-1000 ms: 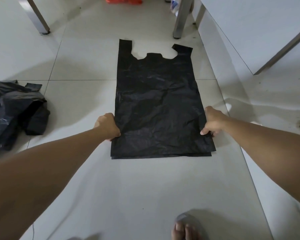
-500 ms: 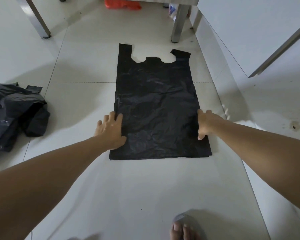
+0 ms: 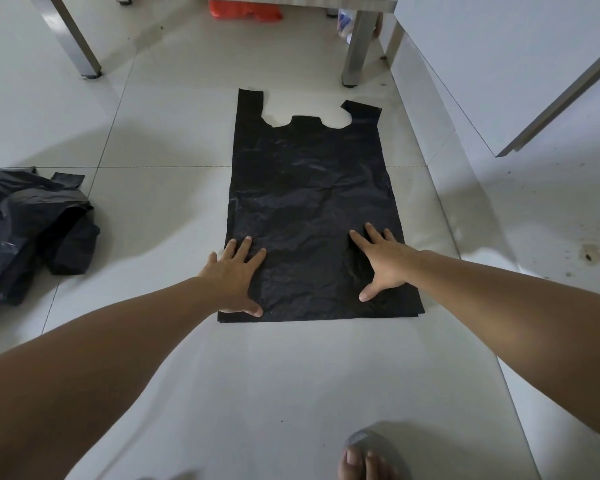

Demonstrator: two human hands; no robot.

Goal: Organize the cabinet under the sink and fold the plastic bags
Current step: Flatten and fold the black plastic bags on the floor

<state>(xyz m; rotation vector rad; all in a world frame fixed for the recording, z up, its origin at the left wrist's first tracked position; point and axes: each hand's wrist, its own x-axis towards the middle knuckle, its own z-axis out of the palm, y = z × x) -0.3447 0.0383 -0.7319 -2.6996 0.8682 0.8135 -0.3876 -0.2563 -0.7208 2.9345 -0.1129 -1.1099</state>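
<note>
black bag (image 3: 309,188) flat on floor; left hand (image 3: 234,275), right hand (image 3: 383,263) press it, fingers spread.

Thin black plastic bag (image 3: 309,209) under my hands, faintly glossy and crinkled, heap of shinier black plastic bags (image 3: 25,230), smooth glossy floor tiles (image 3: 174,133), brushed metal table legs (image 3: 357,46).

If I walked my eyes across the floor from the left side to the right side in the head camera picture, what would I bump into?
Crumpled pile of black bags → left hand pressing flat on the spread-out black bag → right hand pressing on the same bag → dark stain on the floor.
</note>
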